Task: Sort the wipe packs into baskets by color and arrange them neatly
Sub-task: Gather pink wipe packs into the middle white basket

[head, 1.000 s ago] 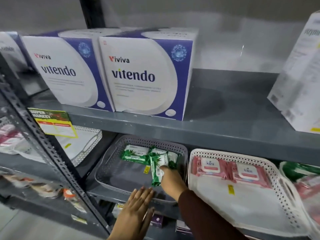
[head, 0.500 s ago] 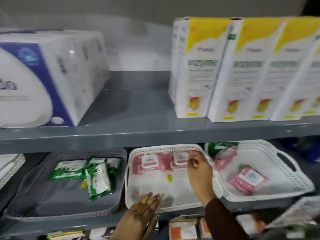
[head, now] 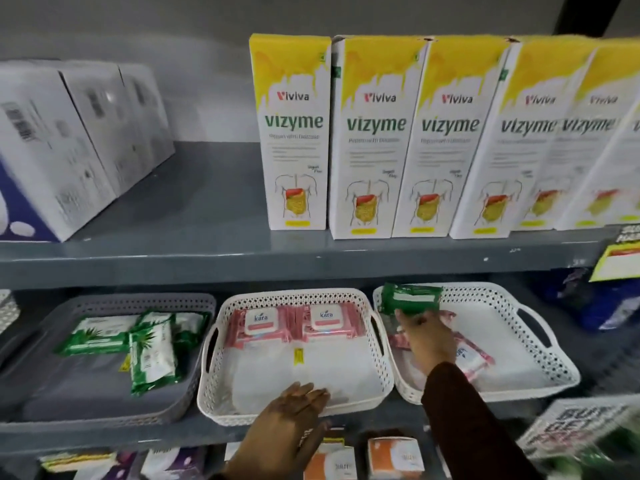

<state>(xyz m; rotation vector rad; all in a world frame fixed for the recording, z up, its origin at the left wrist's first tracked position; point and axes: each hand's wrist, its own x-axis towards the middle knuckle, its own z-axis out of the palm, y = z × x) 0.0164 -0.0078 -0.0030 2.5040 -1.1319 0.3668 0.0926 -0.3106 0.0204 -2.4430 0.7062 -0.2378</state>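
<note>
Half a second on, I see my right hand (head: 424,336) has moved from the middle white basket (head: 379,372) into the right white basket (head: 540,367). Its fingertips touch the lower edge of a green wipe pack (head: 410,298) leaning on the back-left corner; I cannot tell whether they grip it. Pink packs (head: 474,355) lie beneath the wrist. My left hand (head: 294,420) rests flat, fingers spread, on the middle basket's front rim, holding nothing. That basket holds two pink Kara packs (head: 294,323) side by side at the back. Three green packs (head: 138,337) sit in the grey basket (head: 104,407).
</note>
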